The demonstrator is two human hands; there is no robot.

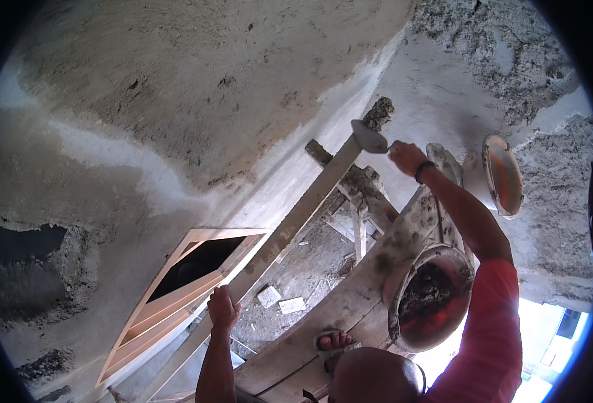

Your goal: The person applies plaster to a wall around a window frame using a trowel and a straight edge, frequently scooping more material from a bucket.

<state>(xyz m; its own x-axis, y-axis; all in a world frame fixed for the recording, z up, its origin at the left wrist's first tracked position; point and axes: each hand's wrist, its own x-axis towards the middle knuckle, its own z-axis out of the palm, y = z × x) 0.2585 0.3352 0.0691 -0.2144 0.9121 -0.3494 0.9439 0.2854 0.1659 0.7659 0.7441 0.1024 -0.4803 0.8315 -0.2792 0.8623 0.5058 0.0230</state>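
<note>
My left hand (224, 310) is closed around the edge of a long, straight wooden board (296, 215), which slants from lower left to upper right beside the wall. In my right hand (407, 160) is a trowel (370, 138), its blade laid against the board's upper end. A lump of wet grey mortar (379, 113) clings to the board just beyond the blade. The trowel's handle is mostly hidden in my fingers. A dark band circles my right wrist, and a red sleeve covers the upper arm.
Scaffold planks (370, 289) run beneath me, with a sandalled foot (336, 341) on them. They bear a bucket (444, 329) containing dark mortar; another bucket (506, 176) is farther right. A wooden trestle (360, 191) stands beyond. At left, a wooden frame (195, 234) surrounds a wall opening. Rubble (268, 296) lies below.
</note>
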